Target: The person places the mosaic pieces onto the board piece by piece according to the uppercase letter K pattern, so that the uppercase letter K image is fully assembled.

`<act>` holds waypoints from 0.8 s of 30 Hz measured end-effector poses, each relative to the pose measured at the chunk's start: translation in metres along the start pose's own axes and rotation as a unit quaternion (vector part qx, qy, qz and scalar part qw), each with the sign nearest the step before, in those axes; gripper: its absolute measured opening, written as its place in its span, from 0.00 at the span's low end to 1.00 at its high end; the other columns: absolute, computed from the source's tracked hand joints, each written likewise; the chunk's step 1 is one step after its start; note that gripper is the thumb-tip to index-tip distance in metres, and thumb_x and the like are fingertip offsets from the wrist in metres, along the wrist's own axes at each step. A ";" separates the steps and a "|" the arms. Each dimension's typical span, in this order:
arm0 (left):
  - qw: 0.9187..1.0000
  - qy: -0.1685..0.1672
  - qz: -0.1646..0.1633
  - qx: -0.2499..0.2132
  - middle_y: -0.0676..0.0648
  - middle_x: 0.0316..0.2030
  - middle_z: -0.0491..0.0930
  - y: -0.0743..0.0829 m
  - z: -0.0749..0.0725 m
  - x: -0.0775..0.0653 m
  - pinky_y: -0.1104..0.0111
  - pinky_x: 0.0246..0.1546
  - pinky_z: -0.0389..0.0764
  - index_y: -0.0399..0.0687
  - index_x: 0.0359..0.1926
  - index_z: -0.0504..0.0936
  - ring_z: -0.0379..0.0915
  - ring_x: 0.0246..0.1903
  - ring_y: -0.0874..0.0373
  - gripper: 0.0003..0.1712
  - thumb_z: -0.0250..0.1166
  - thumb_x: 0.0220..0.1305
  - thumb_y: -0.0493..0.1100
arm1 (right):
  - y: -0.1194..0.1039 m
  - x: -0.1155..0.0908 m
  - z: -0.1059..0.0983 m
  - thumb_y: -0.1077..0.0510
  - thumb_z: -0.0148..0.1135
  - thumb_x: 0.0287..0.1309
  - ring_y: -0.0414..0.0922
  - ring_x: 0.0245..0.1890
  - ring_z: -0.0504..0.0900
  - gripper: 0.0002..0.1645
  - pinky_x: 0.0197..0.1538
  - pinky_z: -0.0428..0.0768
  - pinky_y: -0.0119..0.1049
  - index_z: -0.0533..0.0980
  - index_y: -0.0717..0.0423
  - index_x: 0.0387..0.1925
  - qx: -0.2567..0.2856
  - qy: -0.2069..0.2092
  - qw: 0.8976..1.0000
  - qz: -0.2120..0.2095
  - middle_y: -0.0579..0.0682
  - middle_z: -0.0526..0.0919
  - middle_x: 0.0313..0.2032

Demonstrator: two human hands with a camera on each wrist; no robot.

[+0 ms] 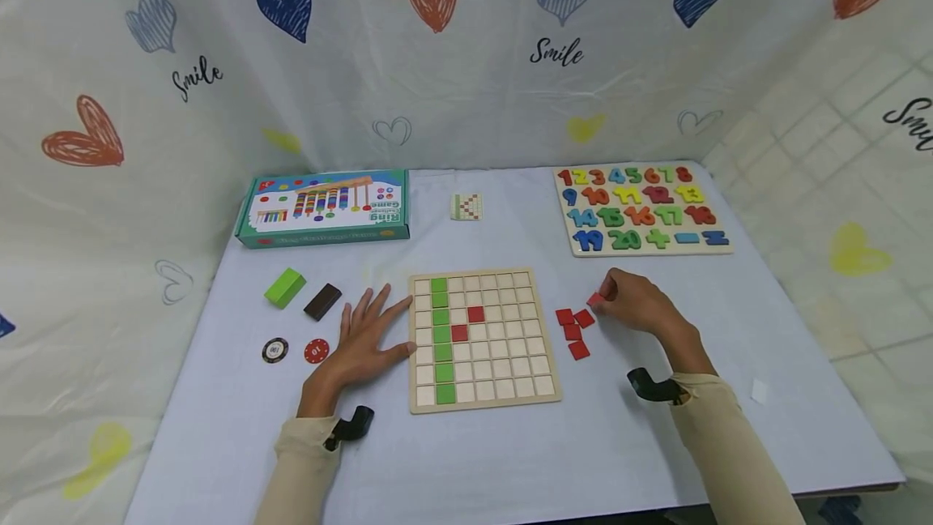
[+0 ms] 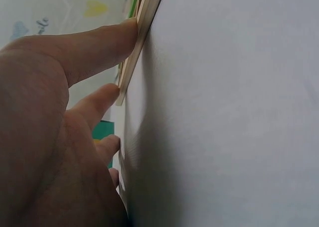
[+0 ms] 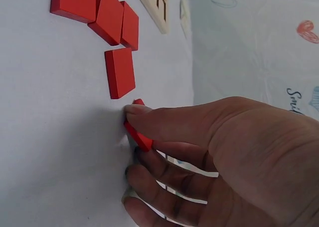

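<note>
On the white-clothed counter [image 1: 474,460], the right grip [image 1: 645,306] pinches a small red square tile [image 1: 594,299] beside four loose red square tiles [image 1: 573,332], right of the pale wooden grid board [image 1: 500,349]; the left grip [image 1: 363,348], fingers spread, touches the board's left edge; light pressure should steady it, an edgewise pinch the tile.

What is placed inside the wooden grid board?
Inside the wooden grid board there is one full column of green tiles, second from the left, and two red tiles to its right, set diagonally. What lies under these tiles is covered and cannot be seen.
</note>
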State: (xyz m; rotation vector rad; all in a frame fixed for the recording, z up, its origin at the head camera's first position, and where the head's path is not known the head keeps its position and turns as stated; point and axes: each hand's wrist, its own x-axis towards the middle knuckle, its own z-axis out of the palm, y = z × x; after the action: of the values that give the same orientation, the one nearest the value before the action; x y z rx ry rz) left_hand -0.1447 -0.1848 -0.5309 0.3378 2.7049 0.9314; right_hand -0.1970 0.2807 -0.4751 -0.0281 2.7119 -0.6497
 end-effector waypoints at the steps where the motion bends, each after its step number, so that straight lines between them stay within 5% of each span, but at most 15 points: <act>1: 1.000 0.001 0.000 0.000 0.43 0.86 0.39 0.000 0.000 0.000 0.37 0.77 0.20 0.61 0.83 0.61 0.23 0.84 0.39 0.47 0.69 0.69 0.58 | 0.000 0.000 0.000 0.55 0.73 0.66 0.54 0.40 0.78 0.17 0.41 0.81 0.43 0.76 0.62 0.45 -0.001 0.000 1.000 -0.001 0.58 0.83 0.38; 17: 1.000 -0.005 0.001 0.000 0.43 0.86 0.38 0.001 0.000 0.000 0.38 0.77 0.19 0.60 0.84 0.60 0.22 0.84 0.39 0.46 0.68 0.70 0.58 | -0.002 -0.004 0.001 0.57 0.70 0.67 0.54 0.42 0.78 0.17 0.41 0.82 0.43 0.73 0.61 0.48 0.005 -0.001 1.000 0.004 0.60 0.83 0.42; 24: 1.000 0.002 0.005 -0.001 0.42 0.86 0.39 0.000 0.000 -0.001 0.37 0.77 0.19 0.59 0.83 0.61 0.23 0.84 0.38 0.46 0.69 0.69 0.58 | -0.019 -0.008 0.000 0.58 0.66 0.70 0.56 0.45 0.80 0.12 0.42 0.84 0.44 0.76 0.60 0.49 0.022 0.029 0.999 -0.019 0.60 0.84 0.45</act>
State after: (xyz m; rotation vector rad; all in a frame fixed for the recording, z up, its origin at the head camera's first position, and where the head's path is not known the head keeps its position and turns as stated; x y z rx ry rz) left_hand -0.1439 -0.1850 -0.5308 0.3506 2.7071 0.9387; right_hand -0.1910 0.2641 -0.4644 -0.0506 2.7573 -0.7329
